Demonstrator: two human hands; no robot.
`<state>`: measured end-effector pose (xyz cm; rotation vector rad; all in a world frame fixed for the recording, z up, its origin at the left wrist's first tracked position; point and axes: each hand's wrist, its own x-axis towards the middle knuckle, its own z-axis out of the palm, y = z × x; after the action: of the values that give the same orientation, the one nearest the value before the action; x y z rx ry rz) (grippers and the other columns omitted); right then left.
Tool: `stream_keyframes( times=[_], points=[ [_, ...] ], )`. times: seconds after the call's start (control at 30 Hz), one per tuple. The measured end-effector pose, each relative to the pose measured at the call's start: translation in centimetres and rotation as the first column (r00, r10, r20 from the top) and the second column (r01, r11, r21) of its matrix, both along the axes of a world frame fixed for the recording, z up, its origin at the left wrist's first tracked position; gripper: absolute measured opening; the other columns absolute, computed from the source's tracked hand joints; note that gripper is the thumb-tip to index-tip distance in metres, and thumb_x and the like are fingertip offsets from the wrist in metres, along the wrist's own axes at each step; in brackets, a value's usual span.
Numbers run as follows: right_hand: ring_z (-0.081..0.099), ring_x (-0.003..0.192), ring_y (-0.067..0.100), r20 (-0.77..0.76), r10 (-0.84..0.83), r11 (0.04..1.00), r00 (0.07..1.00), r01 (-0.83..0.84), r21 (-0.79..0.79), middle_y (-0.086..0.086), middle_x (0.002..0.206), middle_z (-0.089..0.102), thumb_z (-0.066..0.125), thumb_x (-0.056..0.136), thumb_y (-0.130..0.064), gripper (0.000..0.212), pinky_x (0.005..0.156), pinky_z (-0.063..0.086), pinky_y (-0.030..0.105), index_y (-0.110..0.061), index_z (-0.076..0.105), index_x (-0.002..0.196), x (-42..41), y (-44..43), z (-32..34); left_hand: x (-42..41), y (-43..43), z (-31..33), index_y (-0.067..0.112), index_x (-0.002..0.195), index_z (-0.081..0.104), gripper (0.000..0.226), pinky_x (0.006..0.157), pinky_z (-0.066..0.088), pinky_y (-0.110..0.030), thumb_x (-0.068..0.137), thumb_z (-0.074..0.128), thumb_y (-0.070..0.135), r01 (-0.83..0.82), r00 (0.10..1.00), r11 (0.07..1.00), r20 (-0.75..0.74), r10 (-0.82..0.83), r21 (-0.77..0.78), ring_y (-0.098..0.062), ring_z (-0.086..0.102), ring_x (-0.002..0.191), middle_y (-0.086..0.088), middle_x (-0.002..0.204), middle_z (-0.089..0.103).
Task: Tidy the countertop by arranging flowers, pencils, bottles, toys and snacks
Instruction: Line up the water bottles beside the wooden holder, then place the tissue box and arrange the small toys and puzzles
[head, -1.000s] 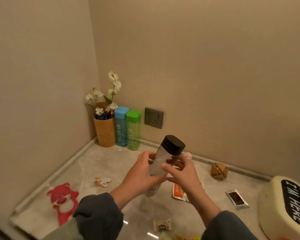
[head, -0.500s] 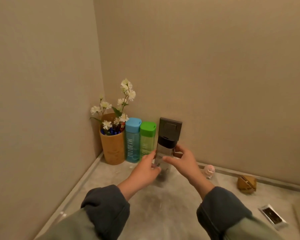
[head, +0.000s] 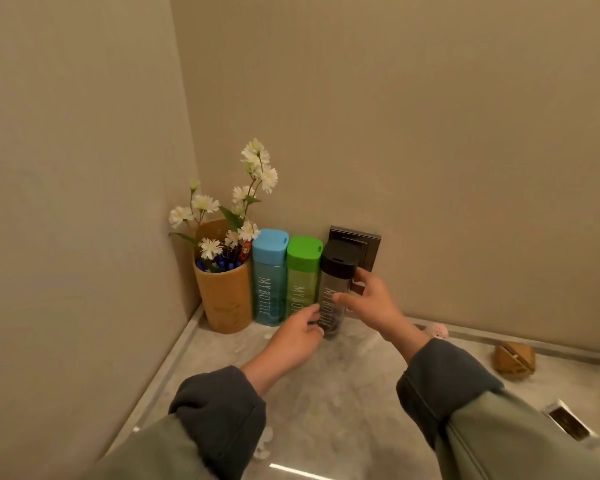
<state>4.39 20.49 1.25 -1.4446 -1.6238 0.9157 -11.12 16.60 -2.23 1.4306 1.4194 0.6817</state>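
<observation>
A clear bottle with a black cap (head: 334, 282) stands upright on the grey countertop (head: 326, 393), pressed against a green-capped bottle (head: 302, 271) and a blue-capped bottle (head: 269, 275) along the back wall. My left hand (head: 297, 336) holds the black-capped bottle's lower part. My right hand (head: 371, 299) grips its right side just under the cap. An orange cup (head: 226, 299) in the corner holds white flowers (head: 253, 174) and blue pencils (head: 219, 263).
A dark wall socket (head: 359, 242) sits behind the black cap. A small pink toy (head: 437, 330) and a brown wooden toy (head: 515, 358) lie by the back wall at the right. A snack packet (head: 568, 421) lies at the right edge.
Both hands carried the black-capped bottle from mid-air over the counter to the back wall and set it upright beside the green bottle. The view moved closer to the corner.
</observation>
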Motion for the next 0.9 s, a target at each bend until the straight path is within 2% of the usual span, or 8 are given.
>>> stream_keyframes(
  times=[0.1, 0.13, 0.3, 0.4, 0.57, 0.67, 0.8, 0.9],
  points=[
    [0.06, 0.099, 0.021, -0.015, 0.029, 1.0, 0.999, -0.029, -0.003, 0.008, 0.11, 0.065, 0.072, 0.081, 0.003, 0.043, 0.078, 0.048, 0.011, -0.008, 0.059, 0.12, 0.2, 0.1, -0.2, 0.1, 0.2, -0.4, 0.014, 0.148, 0.032, 0.053, 0.111, 0.034, -0.031, 0.097, 0.047, 0.01, 0.023, 0.999, 0.999, -0.037, -0.024, -0.03, -0.017, 0.042, 0.134, -0.003, 0.147, 0.044],
    [0.058, 0.098, 0.017, -0.022, 0.036, 0.999, 0.999, -0.036, -0.005, 0.006, 0.11, 0.064, 0.072, 0.081, 0.003, 0.044, 0.075, 0.046, 0.007, -0.008, 0.058, 0.121, 0.3, 0.1, -0.2, 0.1, 0.3, -0.5, 0.012, 0.148, 0.032, 0.053, 0.111, 0.033, -0.031, 0.097, 0.047, 0.01, 0.03, 0.999, 0.999, -0.038, -0.031, -0.037, -0.018, 0.041, 0.134, -0.005, 0.147, 0.043],
    [0.057, 0.106, 0.017, -0.066, 0.041, 0.998, 0.997, -0.043, -0.034, -0.003, 0.107, 0.063, 0.072, 0.081, 0.002, 0.045, 0.086, 0.045, 0.023, -0.01, 0.058, 0.122, 0.5, 0.3, -0.3, 0.4, 0.2, -0.6, 0.011, 0.149, 0.028, 0.055, 0.112, 0.029, -0.03, 0.097, 0.047, 0.009, 0.042, 0.999, 0.997, -0.029, -0.044, -0.065, -0.018, 0.036, 0.138, -0.006, 0.151, 0.037],
    [0.057, 0.113, 0.019, -0.074, 0.019, 0.998, 0.997, -0.022, -0.05, 0.002, 0.117, 0.063, 0.074, 0.081, -0.001, 0.051, 0.096, 0.045, 0.032, -0.008, 0.056, 0.129, 0.6, 0.2, -0.5, 0.6, 0.0, -0.3, 0.012, 0.149, 0.027, 0.056, 0.112, 0.029, -0.03, 0.097, 0.047, 0.01, 0.045, 0.999, 0.997, -0.021, -0.046, -0.069, -0.018, 0.036, 0.138, -0.006, 0.152, 0.037],
    [0.051, 0.12, 0.017, -0.032, -0.026, 0.997, 0.999, 0.024, -0.076, 0.003, 0.128, 0.057, 0.076, 0.079, -0.005, 0.069, 0.092, 0.039, 0.026, -0.013, 0.045, 0.141, 0.5, -0.1, -0.6, 0.7, -0.4, 0.5, 0.012, 0.149, 0.027, 0.056, 0.103, 0.032, -0.022, 0.097, 0.048, 0.012, 0.034, 0.999, 0.997, -0.01, -0.035, -0.074, -0.018, 0.04, 0.135, -0.006, 0.149, 0.041],
    [0.049, 0.123, 0.018, -0.081, -0.09, 0.99, 0.993, 0.081, -0.119, 0.005, 0.131, 0.05, 0.074, 0.081, -0.005, 0.079, 0.092, 0.043, 0.028, -0.014, 0.034, 0.148, 0.9, -0.9, -0.2, 1.0, -1.1, 1.4, 0.013, 0.148, 0.03, 0.054, 0.097, 0.034, -0.02, 0.097, 0.048, 0.012, 0.032, 0.999, 0.999, 0.006, -0.032, -0.044, -0.016, 0.045, 0.13, -0.005, 0.145, 0.046],
    [0.055, 0.115, 0.017, -0.16, -0.174, 0.978, 0.972, 0.152, -0.145, 0.001, 0.124, 0.054, 0.069, 0.087, -0.01, 0.06, 0.099, 0.05, 0.038, -0.021, 0.045, 0.141, 2.6, -3.3, 0.4, 2.1, -2.3, 3.1, 0.013, 0.145, 0.036, 0.05, 0.101, 0.041, -0.027, 0.097, 0.048, 0.009, 0.03, 0.998, 1.0, 0.055, -0.03, -0.002, -0.015, 0.051, 0.121, -0.004, 0.135, 0.053],
    [0.059, 0.104, 0.011, -0.216, -0.234, 0.967, 0.948, 0.204, -0.151, -0.004, 0.113, 0.058, 0.065, 0.09, -0.011, 0.047, 0.093, 0.054, 0.035, -0.023, 0.052, 0.133, 4.4, -6.1, 0.5, 3.5, -3.6, 3.7, 0.015, 0.141, 0.042, 0.046, 0.095, 0.044, -0.026, 0.096, 0.05, 0.009, 0.046, 0.994, 0.998, 0.096, -0.049, 0.034, -0.014, 0.055, 0.115, 0.001, 0.125, 0.057]
  ],
)
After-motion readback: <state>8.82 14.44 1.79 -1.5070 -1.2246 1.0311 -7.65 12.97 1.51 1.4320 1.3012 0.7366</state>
